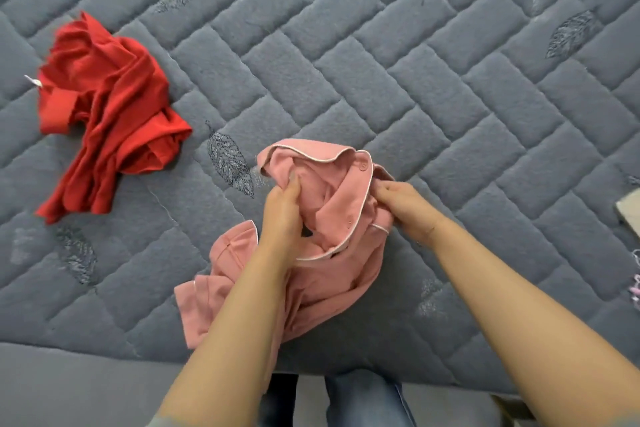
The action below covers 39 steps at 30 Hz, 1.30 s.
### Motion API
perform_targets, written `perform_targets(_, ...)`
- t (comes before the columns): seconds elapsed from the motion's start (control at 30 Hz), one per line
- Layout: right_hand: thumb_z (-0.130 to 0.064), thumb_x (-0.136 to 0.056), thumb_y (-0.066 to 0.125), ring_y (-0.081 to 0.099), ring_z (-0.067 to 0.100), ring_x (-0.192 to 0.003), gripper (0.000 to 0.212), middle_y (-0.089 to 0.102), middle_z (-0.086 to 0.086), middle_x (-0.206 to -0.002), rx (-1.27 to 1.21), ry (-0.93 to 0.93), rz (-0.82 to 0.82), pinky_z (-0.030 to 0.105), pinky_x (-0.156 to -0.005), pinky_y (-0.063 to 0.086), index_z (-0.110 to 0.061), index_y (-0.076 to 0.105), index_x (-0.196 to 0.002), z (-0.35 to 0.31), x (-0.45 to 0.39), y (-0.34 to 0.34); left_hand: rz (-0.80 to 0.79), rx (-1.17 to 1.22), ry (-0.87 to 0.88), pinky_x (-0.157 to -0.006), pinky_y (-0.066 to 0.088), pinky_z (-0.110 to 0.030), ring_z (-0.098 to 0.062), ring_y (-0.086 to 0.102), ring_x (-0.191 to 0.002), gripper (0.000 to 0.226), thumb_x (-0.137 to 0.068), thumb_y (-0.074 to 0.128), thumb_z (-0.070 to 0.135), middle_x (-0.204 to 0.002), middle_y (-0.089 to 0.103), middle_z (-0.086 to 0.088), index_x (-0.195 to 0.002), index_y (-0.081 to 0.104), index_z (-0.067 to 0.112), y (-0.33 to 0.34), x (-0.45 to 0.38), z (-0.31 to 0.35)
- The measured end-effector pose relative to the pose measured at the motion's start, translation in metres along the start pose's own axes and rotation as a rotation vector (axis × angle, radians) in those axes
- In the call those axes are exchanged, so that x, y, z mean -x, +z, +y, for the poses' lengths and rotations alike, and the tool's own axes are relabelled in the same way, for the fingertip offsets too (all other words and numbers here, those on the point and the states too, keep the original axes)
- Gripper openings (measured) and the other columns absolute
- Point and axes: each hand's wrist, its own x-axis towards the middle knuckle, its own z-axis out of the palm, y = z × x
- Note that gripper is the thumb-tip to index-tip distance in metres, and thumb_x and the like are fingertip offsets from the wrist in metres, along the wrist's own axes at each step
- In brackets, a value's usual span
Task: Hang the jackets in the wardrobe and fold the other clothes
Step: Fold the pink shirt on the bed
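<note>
Hands first: the person's left hand (282,210) has its fingers curled into the pink shirt (332,263), the thumb up near the collar fold, gripping a bunch of the cloth from the left side. The right hand (405,208) pinches the same garment on its right edge, fingertips bent round the cloth close to the white-piped placket. Both forearms reach in from the near edge of the bed, bare to the elbow.

Between the two hands the pink shirt is bunched and partly lifted, its collar standing open toward the far side and a pink button (363,166) showing near the top. The rest of it trails down toward the person, one sleeve (235,250) lying out to the left under the left forearm, the lower part spread crumpled on the grey quilted mattress (450,80) close to its near edge.

Well apart to the left lies a red garment (107,114), heaped and unfolded on the mattress, with a small white tag (34,81) sticking out at its left side. Neither hand touches it.

At the right edge of the view a pale corner of something (630,208) pokes in; I cannot tell what it is. Below the bed's edge, blue jeans (363,399) show on the person's legs.
</note>
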Motion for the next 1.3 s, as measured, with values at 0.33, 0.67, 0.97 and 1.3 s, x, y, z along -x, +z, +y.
perform_targets(0.33,-0.023,-0.102,0.041,0.068,0.009,-0.082,0.030,0.075,0.000,-0.092,-0.382,-0.515,0.234,0.025,-0.074,0.056,-0.006,0.063,-0.112,-0.144,0.207,0.013,-0.192,-0.240,0.623,-0.086,0.047,-0.020,-0.001,0.059,-0.090,0.028,-0.103,0.040,0.007,-0.099,0.068,0.009,-0.107,0.065,0.018,-0.079,0.126,0.219)
perform_targets(0.67,-0.015,-0.067,0.078,0.063,0.010,-0.060,0.025,0.069,0.002,-0.075,0.148,-0.617,0.143,0.016,-0.049,0.045,-0.010,0.069,-0.089,-0.284,0.416,-0.008,-0.357,0.005,0.760,-0.079,0.050,-0.022,-0.007,0.065,-0.085,0.035,-0.095,0.039,-0.002,-0.087,0.074,0.008,-0.098,0.068,0.016,-0.139,0.258,0.412)
perform_targets(0.97,-0.062,-0.066,0.080,0.059,0.024,-0.073,0.058,0.066,0.009,-0.080,0.605,-0.479,0.261,0.036,-0.069,0.046,-0.008,0.064,-0.082,-0.332,0.490,-0.003,-0.500,-0.915,0.739,-0.071,0.043,-0.031,-0.019,0.057,-0.069,0.047,-0.077,0.072,0.053,-0.078,0.067,-0.005,-0.079,0.071,0.006,-0.151,0.320,0.480)
perform_targets(1.3,-0.005,-0.076,0.070,0.051,0.013,-0.070,0.016,0.053,0.007,-0.074,-0.004,-0.860,0.348,0.014,-0.059,0.041,-0.014,0.057,-0.078,-0.338,0.493,-0.021,-0.623,-0.356,0.674,-0.067,0.046,-0.030,-0.013,0.056,-0.071,0.022,-0.098,0.052,0.032,-0.084,0.059,-0.006,-0.090,0.063,0.015,-0.144,0.292,0.488)
